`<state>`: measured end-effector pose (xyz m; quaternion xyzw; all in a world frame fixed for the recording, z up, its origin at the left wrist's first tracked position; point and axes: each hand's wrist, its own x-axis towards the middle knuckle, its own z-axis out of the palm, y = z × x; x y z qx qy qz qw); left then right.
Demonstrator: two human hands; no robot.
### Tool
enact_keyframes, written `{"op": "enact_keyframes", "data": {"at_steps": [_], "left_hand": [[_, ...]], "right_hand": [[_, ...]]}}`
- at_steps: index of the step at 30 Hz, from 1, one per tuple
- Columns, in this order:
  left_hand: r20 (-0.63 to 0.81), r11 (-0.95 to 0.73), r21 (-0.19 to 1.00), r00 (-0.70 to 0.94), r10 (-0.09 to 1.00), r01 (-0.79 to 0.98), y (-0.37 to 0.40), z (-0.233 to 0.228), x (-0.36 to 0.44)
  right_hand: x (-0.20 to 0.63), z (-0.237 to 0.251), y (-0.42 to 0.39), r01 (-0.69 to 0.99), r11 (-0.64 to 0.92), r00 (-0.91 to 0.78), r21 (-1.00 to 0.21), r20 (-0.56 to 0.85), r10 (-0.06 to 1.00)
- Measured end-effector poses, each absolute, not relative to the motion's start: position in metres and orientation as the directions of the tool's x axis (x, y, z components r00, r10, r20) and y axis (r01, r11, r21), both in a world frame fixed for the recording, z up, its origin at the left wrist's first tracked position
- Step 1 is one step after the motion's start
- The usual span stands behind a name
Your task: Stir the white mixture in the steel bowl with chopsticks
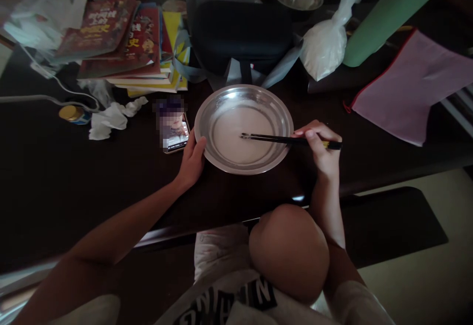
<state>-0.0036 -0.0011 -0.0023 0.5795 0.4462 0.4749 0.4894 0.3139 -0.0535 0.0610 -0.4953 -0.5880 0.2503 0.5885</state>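
Observation:
A wide metal bowl (284,140) stands on the dark table, with a pale, milky mixture (236,147) inside. My left hand (192,160) grips the bowl's left rim, its thumb over the edge and the fingers mostly hidden behind the side. In my right hand (320,145) is a pair of black chopsticks (281,139), held at the bowl's right rim. Their tips lie close together over or in the middle of the mixture; the exact depth cannot be made out. Just left of the bowl lies a lit phone (176,135), near my left fingers.
Books (121,44) are stacked at the back left, with crumpled tissues (109,118) and a small jar (74,114) before them. Behind the bowl sits a black case (242,34). A tied bag of white powder (325,49), a green roll (391,15) and a pink cloth (410,88) occupy the right.

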Motion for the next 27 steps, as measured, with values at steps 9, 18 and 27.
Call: {"op": "enact_keyframes", "data": {"at_steps": [9,18,27], "left_hand": [[0.160,-0.172,0.980,0.125,0.979,0.096,-0.0012,-0.0007,-0.0018],[0.168,-0.180,0.980,0.142,0.976,0.080,-0.0022,0.0034,-0.0001],[0.174,-0.189,0.976,0.128,0.976,0.110,-0.0019,0.0021,-0.0011]], "right_hand": [[0.3135,0.0626,-0.0539,0.329,0.357,0.170,-0.874,0.426,0.888],[0.3135,0.0617,-0.0538,0.298,0.365,0.158,-0.882,0.423,0.892],[0.3139,0.0619,-0.0531,0.317,0.370,0.139,-0.873,0.428,0.893]]}}
